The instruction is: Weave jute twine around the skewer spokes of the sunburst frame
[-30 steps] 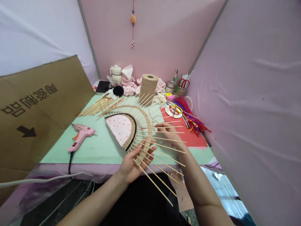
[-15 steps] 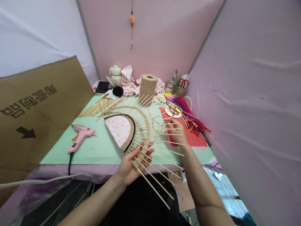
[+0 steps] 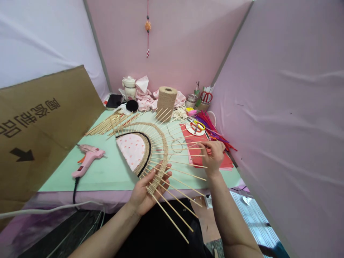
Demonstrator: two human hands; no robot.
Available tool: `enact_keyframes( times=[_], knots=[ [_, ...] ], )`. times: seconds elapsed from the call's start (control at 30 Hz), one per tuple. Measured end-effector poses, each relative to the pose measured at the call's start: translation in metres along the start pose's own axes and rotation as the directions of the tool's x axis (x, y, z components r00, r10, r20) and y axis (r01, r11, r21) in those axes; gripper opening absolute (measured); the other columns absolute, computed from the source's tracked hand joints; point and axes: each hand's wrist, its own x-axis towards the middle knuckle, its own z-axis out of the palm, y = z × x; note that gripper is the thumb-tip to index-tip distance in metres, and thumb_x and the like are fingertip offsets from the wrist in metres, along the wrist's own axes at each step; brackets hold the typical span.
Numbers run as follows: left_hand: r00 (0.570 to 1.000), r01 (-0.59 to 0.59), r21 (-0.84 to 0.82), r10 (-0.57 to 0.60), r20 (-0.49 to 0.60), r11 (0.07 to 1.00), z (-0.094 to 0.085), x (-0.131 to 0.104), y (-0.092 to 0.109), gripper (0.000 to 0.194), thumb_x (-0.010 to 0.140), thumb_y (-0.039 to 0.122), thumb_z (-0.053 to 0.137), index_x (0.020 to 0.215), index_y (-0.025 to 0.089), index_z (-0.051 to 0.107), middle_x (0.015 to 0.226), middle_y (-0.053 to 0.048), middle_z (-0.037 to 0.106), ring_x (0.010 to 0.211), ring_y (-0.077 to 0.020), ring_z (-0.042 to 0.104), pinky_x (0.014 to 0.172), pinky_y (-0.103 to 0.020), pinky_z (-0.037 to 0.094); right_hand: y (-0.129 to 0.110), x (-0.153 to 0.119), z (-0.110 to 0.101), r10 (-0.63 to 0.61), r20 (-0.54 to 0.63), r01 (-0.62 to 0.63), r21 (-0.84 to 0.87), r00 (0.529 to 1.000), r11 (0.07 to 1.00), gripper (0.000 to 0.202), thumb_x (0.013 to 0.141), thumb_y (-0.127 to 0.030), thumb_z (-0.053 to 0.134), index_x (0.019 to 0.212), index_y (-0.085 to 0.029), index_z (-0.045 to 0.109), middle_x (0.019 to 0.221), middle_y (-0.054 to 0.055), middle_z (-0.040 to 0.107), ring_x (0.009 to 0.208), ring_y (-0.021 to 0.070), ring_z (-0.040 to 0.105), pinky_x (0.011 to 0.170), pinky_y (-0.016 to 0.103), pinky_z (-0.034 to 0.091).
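Note:
A woven half-round fan (image 3: 164, 143) of thin sticks and twine, with a pink spotted fabric centre (image 3: 132, 149) and a black cord edge, is held over the table. My left hand (image 3: 145, 191) grips its near lower end, thumb on top and fingers beneath the woven band. Bare stick ends fan out to the right. My right hand (image 3: 213, 154) is closed in a pinch by the tips of the right-hand sticks. A thin strand of twine (image 3: 185, 140) runs to its fingertips, though the pinch itself is partly hidden.
A pink glue gun (image 3: 90, 157) lies left, near a cardboard box (image 3: 48, 125). Behind are loose sticks (image 3: 103, 123), a twine spool (image 3: 166, 102) and a lidded cup (image 3: 129, 87). To the right lie red sheets (image 3: 197, 161), yellow-handled scissors (image 3: 200, 124) and coloured fuzzy stems (image 3: 215, 129).
My right hand has moved right, away from the woven band toward the stick tips, and turned over, drawing the twine along. My left hand keeps its hold on the fan.

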Motion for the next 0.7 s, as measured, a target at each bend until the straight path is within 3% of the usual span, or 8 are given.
enact_keyframes(
  times=[0.27,0.37,0.47,0.57,0.7],
  knots=[
    [0.998,-0.002,0.009,0.003,-0.058,1.0,0.001,0.0,0.0,0.03,0.096,0.015,0.044,0.119,0.012,0.063,0.122,-0.011,0.069,0.096,-0.0182,0.071,0.079,-0.028,0.06,0.002,0.008,-0.009,-0.041,0.08,0.037,0.046,0.996,0.998,0.01,0.095,-0.023,0.057,0.098,-0.022,0.066,0.089,0.006,0.072,0.083,0.0207,0.063,0.081,0.036,0.042],
    [0.998,-0.002,0.018,0.003,-0.065,1.0,0.002,0.0,0.0,0.03,0.096,0.015,0.045,0.12,0.011,0.063,0.122,-0.012,0.069,0.095,-0.0172,0.071,0.079,-0.028,0.06,0.002,0.013,-0.01,-0.002,0.059,-0.001,0.051,0.998,0.999,0.007,0.093,-0.026,0.062,0.093,-0.022,0.067,0.084,0.005,0.072,0.081,0.0207,0.063,0.082,0.037,0.041],
    [0.998,-0.005,0.018,0.006,-0.055,1.0,0.002,-0.001,0.0,0.03,0.096,0.015,0.046,0.119,0.011,0.063,0.122,-0.011,0.069,0.095,-0.0171,0.071,0.079,-0.028,0.06,0.007,0.017,-0.01,0.098,0.138,-0.114,0.115,0.986,0.987,0.011,0.091,-0.031,0.064,0.085,-0.022,0.068,0.081,0.004,0.071,0.08,0.0206,0.062,0.082,0.037,0.042],
    [1.0,-0.002,0.019,0.003,-0.03,1.0,0.001,-0.003,0.0,0.029,0.096,0.015,0.046,0.118,0.012,0.065,0.121,-0.011,0.069,0.096,-0.0169,0.071,0.08,-0.027,0.06,0.009,0.018,-0.003,0.282,0.308,-0.36,0.234,0.909,0.903,0.016,0.088,-0.034,0.063,0.082,-0.021,0.068,0.08,0.003,0.07,0.075,0.0192,0.061,0.075,0.034,0.045],
    [0.999,0.014,0.026,-0.014,0.03,1.0,0.002,-0.006,-0.001,0.029,0.096,0.016,0.048,0.118,0.013,0.066,0.123,-0.009,0.069,0.097,-0.0164,0.07,0.082,-0.027,0.06,-0.003,0.01,0.026,0.44,0.52,-0.627,0.262,0.732,0.734,0.025,0.083,-0.042,0.06,0.083,-0.018,0.068,0.079,0.005,0.071,0.072,0.0189,0.061,0.069,0.031,0.046]
  ],
)
